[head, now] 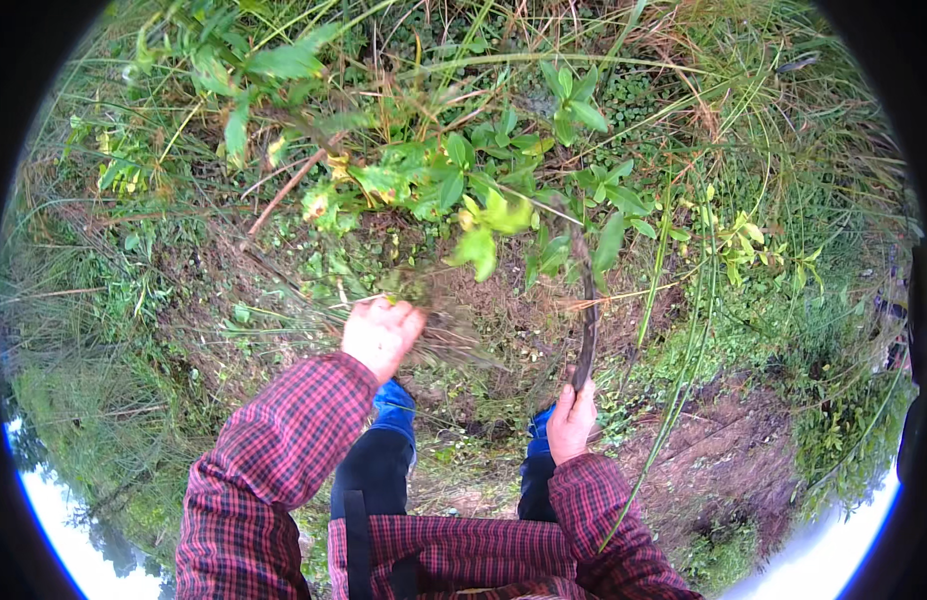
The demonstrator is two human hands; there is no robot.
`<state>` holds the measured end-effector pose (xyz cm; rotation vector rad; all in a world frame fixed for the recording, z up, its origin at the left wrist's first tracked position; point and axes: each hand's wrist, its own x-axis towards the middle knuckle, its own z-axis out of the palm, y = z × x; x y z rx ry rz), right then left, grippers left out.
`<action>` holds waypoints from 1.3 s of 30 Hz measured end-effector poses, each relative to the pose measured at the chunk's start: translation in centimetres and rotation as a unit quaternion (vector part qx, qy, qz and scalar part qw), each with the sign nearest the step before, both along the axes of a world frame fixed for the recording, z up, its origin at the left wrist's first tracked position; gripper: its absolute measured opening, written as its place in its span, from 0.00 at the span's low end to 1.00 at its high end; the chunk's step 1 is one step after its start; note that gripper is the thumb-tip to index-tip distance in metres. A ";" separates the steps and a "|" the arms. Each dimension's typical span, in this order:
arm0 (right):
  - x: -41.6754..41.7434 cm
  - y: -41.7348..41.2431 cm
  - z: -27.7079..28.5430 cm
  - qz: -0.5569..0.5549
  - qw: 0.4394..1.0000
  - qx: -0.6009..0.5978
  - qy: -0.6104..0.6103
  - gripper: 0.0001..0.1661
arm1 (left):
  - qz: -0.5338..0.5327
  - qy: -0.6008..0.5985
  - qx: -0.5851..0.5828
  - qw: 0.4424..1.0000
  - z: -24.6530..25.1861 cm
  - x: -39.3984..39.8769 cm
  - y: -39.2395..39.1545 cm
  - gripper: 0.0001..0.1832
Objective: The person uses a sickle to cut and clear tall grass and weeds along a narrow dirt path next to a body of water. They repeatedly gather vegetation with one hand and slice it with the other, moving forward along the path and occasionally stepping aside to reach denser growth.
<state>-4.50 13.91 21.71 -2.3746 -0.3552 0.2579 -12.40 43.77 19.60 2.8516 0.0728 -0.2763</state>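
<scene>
My left hand [382,335] is closed around a bunch of pulled grass and weeds [441,330], whose stems and roots blur out to its right. In my right hand [572,420] is the lower end of a dark, slightly curved tool or stick [588,322]; it points away from me, and its far end lies among leaves, so its kind cannot be told. Between and beyond the hands grow broad-leaved green plants [452,176], some with yellowing leaves [478,251].
Blue boots [393,409] stand on the ground below my hands. Bare brown soil [718,457] lies at the lower right. Tall grass [808,135] surrounds the spot, and long green blades [677,390] arch near my right sleeve. A brown stem [287,191] leans at the upper left.
</scene>
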 end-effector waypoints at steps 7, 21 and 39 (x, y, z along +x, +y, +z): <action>1.4 5.8 1.2 -0.061 0.983 -0.114 0.133 0.17 | -0.152 0.002 -0.066 0.986 4.7 10.6 -1.8 0.23; 6.6 1.8 2.1 0.064 0.954 -0.184 0.227 0.13 | -0.149 -0.035 0.054 0.987 0.3 17.0 -1.3 0.11; -3.2 -10.4 11.4 -0.100 0.913 -0.057 0.392 0.08 | -0.032 0.357 0.289 0.888 1.0 6.9 8.7 0.12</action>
